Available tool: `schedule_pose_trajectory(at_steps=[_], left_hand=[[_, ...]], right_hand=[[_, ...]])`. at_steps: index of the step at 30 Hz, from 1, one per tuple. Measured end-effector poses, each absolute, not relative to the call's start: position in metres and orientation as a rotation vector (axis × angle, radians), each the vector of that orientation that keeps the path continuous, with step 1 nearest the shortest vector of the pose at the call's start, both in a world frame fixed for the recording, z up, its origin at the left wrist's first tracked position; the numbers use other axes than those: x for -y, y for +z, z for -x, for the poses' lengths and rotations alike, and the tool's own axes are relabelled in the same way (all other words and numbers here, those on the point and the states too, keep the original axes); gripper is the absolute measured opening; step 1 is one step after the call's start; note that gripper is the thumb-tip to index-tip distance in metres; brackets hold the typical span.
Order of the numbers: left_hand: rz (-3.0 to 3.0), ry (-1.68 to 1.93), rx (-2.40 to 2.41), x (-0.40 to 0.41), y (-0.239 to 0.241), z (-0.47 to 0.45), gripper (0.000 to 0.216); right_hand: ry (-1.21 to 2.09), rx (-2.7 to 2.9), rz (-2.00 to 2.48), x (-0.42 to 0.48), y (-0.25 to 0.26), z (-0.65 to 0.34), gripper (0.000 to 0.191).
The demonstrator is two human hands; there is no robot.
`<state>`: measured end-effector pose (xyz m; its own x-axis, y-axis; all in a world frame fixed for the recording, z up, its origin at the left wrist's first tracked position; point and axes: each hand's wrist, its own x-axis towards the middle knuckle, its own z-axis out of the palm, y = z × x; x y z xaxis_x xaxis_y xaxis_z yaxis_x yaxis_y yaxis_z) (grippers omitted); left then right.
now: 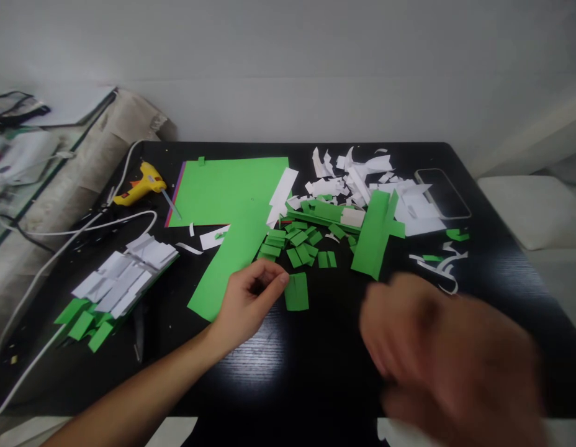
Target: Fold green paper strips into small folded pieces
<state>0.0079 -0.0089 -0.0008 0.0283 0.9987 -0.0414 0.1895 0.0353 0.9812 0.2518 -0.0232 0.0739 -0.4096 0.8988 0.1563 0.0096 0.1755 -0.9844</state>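
Note:
My left hand [253, 301] is closed in a pinch on the left edge of a small creased green paper piece [297, 293], just above the black table. Blurred by motion, my right hand [446, 354] is raised at the lower right, and what its fingers do cannot be made out. Beyond the left hand lies a heap of small folded green paper pieces [301, 253]. A long folded green strip [372, 239] leans over the heap's right side. A larger green sheet [234, 257] lies at an angle behind the left wrist.
A yellow glue gun [146, 184] lies at the left beside a white cable [78, 233]. White and green folded pieces [120, 279] form a stack in front of it. Green sheets [223, 186] sit at the back. White scraps [362, 171] and a phone [444, 194] are at the right.

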Motion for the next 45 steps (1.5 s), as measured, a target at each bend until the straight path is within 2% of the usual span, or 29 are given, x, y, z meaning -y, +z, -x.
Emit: schedule_pose_trajectory(at_steps=[3,6,11,15,20,29,34,40,43,45], left_hand=[[-1.343,1.059,-1.341,0.009,0.000,-0.008,0.018],[-1.348,1.049,-1.347,0.008,0.001,-0.008,0.017],[-1.344,1.042,-1.357,0.008,0.001,-0.008,0.019],[-1.345,1.023,-1.328,0.008,0.000,-0.009,0.020],[-1.344,0.959,-1.275,0.008,0.000,-0.010,0.024],[-1.284,0.885,-1.225,0.007,-0.008,-0.013,0.016],[-1.340,0.872,-1.280,0.008,-0.010,-0.012,0.016],[-1.355,0.946,-1.271,0.008,-0.009,-0.012,0.017],[-1.327,0.998,-1.247,0.008,-0.009,-0.012,0.023],[-1.354,1.025,-1.247,0.008,-0.009,-0.012,0.019]], right_hand=[[1.344,1.477,0.987,-0.007,0.049,-0.229,0.018],[1.323,1.478,1.018,-0.025,0.021,-0.220,0.002],[1.336,1.688,0.851,-0.019,-0.003,-0.221,0.030],[1.390,1.682,0.774,-0.014,-0.006,-0.222,0.028],[1.566,1.452,0.940,-0.015,-0.011,-0.216,0.011],[1.715,1.189,1.040,-0.020,-0.023,-0.213,0.029],[1.778,1.210,1.047,-0.019,-0.021,-0.213,0.022],[1.746,1.186,1.039,-0.017,-0.018,-0.211,0.024],[1.708,1.219,1.003,-0.016,-0.017,-0.211,0.017],[1.702,1.265,0.978,-0.015,-0.016,-0.211,0.011]])
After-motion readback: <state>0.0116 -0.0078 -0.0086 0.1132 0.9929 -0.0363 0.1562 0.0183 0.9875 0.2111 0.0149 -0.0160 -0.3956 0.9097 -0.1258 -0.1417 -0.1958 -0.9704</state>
